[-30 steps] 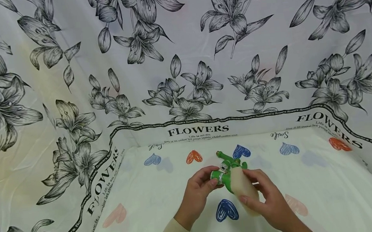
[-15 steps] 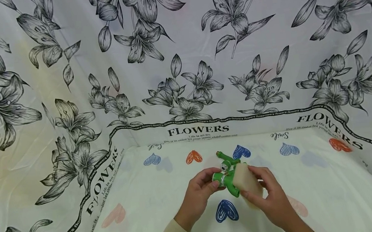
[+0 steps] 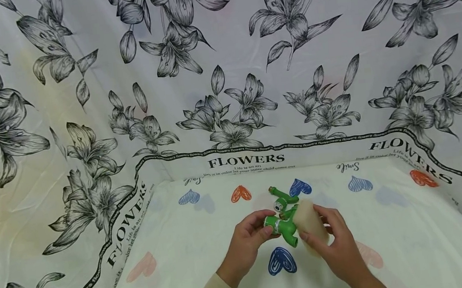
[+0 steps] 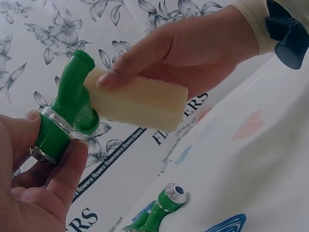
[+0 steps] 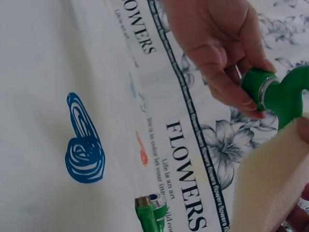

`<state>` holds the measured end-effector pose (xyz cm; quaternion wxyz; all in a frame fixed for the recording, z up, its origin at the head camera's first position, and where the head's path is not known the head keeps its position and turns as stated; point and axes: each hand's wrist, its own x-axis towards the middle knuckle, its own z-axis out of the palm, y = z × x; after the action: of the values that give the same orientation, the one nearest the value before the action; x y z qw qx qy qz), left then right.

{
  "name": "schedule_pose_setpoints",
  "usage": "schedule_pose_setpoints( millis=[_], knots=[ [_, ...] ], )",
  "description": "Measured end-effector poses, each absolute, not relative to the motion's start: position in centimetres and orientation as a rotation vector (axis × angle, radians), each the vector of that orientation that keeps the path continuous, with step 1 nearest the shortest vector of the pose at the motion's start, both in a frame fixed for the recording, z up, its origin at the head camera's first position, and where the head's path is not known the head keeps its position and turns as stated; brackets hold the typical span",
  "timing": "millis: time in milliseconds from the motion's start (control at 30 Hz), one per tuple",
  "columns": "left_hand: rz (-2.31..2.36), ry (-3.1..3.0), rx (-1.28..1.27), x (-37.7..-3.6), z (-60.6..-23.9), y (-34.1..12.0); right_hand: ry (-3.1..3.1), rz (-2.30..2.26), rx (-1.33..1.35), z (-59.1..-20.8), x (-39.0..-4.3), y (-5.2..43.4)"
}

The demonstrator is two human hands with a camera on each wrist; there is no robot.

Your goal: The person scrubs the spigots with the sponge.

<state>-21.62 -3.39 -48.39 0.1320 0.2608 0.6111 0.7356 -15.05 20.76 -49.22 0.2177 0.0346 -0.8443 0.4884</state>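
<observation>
My left hand pinches a green plastic faucet by its ribbed, silver-banded knob, thumb on one side and fingers on the other. A pale cream sponge is in my right hand, gripped along its sides between thumb and fingers. In the left wrist view the end of the sponge sits right at the faucet body, by its curved spout. The right wrist view shows the sponge overlapping the faucet's lower part. Beyond the hands, another green faucet lies on the cloth.
A white cloth printed with blue, red and pink hearts covers the table. Flower-printed curtain rises behind it and along the sides. The second faucet shows a silver-rimmed knob with a blue dot.
The sponge has shifted a little right and turned along the held faucet, so more of the green body shows. The left hand moved only slightly. The second faucet stayed in place.
</observation>
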Motion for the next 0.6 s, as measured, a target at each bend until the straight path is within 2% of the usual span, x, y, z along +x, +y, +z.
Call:
schedule_pose_setpoints(
  millis=[433, 600],
  knots=[
    [2.148, 1.766, 0.746, -21.9, -48.9, -3.5, -2.347, 1.548, 0.206, -48.8, -14.4, 20.3],
    [2.149, 1.792, 0.706, -22.0, -48.8, -3.4, -2.303, 1.659, 0.358, -48.6, -13.9, 20.4]
  ],
)
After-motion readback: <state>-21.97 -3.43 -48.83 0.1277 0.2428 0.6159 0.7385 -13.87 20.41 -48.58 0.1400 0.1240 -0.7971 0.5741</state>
